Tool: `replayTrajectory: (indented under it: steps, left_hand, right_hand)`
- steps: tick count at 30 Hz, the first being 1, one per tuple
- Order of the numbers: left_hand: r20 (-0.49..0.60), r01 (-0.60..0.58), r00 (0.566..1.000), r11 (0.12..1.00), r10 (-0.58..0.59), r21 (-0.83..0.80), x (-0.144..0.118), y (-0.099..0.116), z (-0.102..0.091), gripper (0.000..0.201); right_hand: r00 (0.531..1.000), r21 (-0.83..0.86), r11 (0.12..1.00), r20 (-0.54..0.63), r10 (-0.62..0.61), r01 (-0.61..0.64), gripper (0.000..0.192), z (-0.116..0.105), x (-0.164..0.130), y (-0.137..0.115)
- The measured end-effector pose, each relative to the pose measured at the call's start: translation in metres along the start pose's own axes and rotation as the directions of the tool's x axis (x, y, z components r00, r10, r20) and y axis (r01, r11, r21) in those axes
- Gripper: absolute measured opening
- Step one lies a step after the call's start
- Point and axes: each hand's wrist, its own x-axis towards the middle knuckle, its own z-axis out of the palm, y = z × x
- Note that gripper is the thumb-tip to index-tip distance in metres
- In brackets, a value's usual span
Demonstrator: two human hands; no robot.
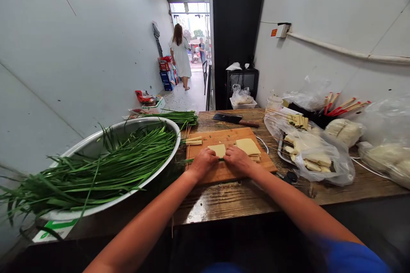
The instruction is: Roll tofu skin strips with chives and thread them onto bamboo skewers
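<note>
On the wooden cutting board point(221, 135), a square pale-yellow tofu sheet point(217, 149) lies between my two hands. My left hand point(205, 162) is closed on the sheet's near left corner, and my right hand point(237, 158) pinches its near right corner. Green chives point(189, 161) run along that near edge and stick out past my left hand. A stack of tofu sheets point(247, 146) sits just beyond my right hand. Small tofu rolls point(194, 141) with thin skewers lie at the board's left edge. My fingertips are partly hidden.
A large metal basin point(175, 130) of chives point(134, 158) stands left, another chive bunch point(179, 116) behind it. A cleaver point(229, 118) lies beyond the board. To the right are a tray of skewered tofu point(307, 158) under plastic and bagged food point(344, 131). A person point(182, 53) stands near the doorway.
</note>
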Motion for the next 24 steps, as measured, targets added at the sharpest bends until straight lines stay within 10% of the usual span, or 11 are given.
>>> replayTrajectory:
  steps: [15, 24]
  left_hand:
    - [0.15, -0.142, 0.978, 0.99, 0.143, -0.017, -0.007, -0.015, -0.015, 0.023]
    - [0.036, -0.033, 0.999, 0.999, 0.032, 0.013, -0.006, -0.003, -0.005, 0.032]
  right_hand:
    - [0.986, -0.099, 0.988, 0.127, -0.106, 0.119, 0.022, -0.013, 0.009, -0.005]
    - [0.999, 0.036, 0.999, 0.039, -0.003, 0.001, 0.024, -0.008, 0.007, 0.005]
